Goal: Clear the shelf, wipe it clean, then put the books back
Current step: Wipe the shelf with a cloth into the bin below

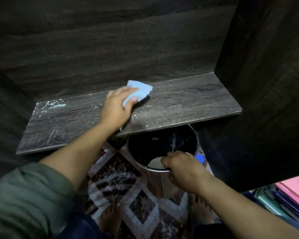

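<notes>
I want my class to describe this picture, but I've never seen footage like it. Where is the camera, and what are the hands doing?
No machine here: a person wears one camera on the head, looking down at their own hands. The left hand holds a blue cloth on a dark wooden shelf, which has pale crumbs near its back left corner. The right hand grips the rim of a metal bin below the shelf's front edge. Books are stacked at lower right.

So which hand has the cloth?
The left hand, holding the blue cloth on the shelf; the right hand grips the bin rim.
</notes>
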A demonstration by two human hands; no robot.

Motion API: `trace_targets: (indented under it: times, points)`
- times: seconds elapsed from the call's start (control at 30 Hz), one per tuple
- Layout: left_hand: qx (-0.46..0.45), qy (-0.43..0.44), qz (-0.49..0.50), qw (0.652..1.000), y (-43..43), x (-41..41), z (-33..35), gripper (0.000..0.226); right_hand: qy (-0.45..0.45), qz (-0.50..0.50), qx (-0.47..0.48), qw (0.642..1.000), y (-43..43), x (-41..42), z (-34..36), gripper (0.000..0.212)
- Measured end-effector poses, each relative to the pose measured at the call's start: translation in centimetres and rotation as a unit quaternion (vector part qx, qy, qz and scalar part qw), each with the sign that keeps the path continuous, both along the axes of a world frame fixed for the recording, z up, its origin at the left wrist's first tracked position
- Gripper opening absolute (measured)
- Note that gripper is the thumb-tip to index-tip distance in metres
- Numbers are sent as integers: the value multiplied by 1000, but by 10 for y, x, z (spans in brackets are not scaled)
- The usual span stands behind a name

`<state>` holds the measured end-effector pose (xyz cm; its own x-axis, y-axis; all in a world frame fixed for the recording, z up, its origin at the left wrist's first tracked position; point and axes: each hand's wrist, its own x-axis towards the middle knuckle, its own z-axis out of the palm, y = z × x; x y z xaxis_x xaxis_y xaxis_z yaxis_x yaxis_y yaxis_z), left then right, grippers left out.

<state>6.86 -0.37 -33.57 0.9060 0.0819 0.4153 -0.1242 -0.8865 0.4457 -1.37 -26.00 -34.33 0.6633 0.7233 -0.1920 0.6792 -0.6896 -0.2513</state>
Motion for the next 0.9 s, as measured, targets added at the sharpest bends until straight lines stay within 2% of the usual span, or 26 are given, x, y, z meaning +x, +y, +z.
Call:
trace_targets:
  times: [0.13,0.2,0.27,0.43,0.63,0.7,0.8,0.9]
  points:
    - [51,119,-22,991,7,35,-10,52,-17,-22,-1,1000,-7,2,-4,28]
    - [75,147,-15,986,-3,35,-18,60,-23,-26,-4,999,-11,4,-7,29]
    - [82,142,-29,986,-16,28,-18,61,-24,-30,-9,999,-16,4,-10,28]
    - [85,108,-163,977,-39,-7,-22,45,-22,-27,-12,999,-23,0,-14,26]
    - [23,56,-217,974,-60,-47,-15,33,-24,-6,-10,1000,-11,-3,-12,28]
    - [2,22,-159,987,-53,-58,-9,33,-27,5,2,1000,-4,-4,-10,26]
    - [-4,-27,27,999,-10,-70,1,36,-27,19,12,999,7,-6,-7,24]
    - [66,-22,225,972,58,-79,10,42,-21,34,16,999,22,-6,-6,27]
